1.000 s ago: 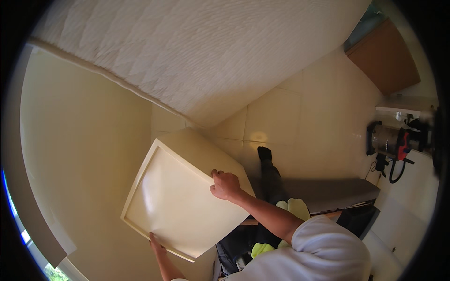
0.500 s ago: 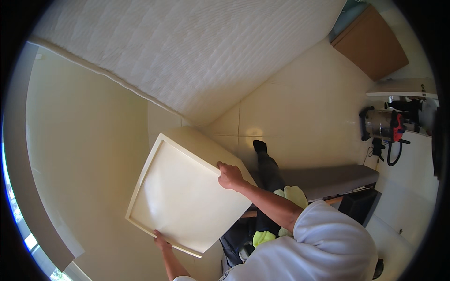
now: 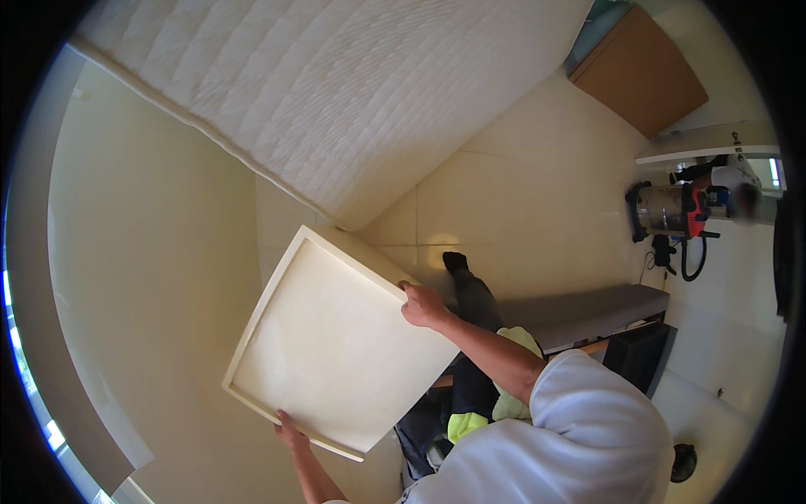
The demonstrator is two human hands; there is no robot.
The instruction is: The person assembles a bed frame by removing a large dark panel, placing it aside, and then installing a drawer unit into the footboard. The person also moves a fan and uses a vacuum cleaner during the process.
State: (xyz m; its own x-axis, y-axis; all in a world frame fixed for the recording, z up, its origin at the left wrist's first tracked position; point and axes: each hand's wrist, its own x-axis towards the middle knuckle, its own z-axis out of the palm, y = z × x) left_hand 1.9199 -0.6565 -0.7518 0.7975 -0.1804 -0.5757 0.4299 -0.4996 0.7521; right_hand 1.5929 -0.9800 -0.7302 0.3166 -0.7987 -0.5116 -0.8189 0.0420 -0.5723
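A cream box-like piece of furniture (image 3: 336, 344), perhaps a small cabinet, is tilted in front of me. Its recessed, rimmed face is turned up toward me. My left hand (image 3: 290, 431) grips the rim on the lower left side, thumb over the edge. On the upper right rim, my right hand (image 3: 425, 305) is closed over the edge, its fingers partly hidden. Just beyond the far corner stands a white quilted mattress (image 3: 336, 92), propped up on its side. Whether the box touches the floor cannot be seen.
A grey padded bench (image 3: 588, 317) runs along the right, near my outstretched leg. Beyond it stands a canister vacuum cleaner (image 3: 667, 210) with a black hose, beside a mirror. A brown panel (image 3: 642, 71) is at the far right. Pale yellow-green cloths (image 3: 514, 403) hang at my waist.
The box has tipped slightly, so less of its far side shows and its far corner sits higher in view. My right hand has shifted a little rightward with the rim; both hands keep their hold.
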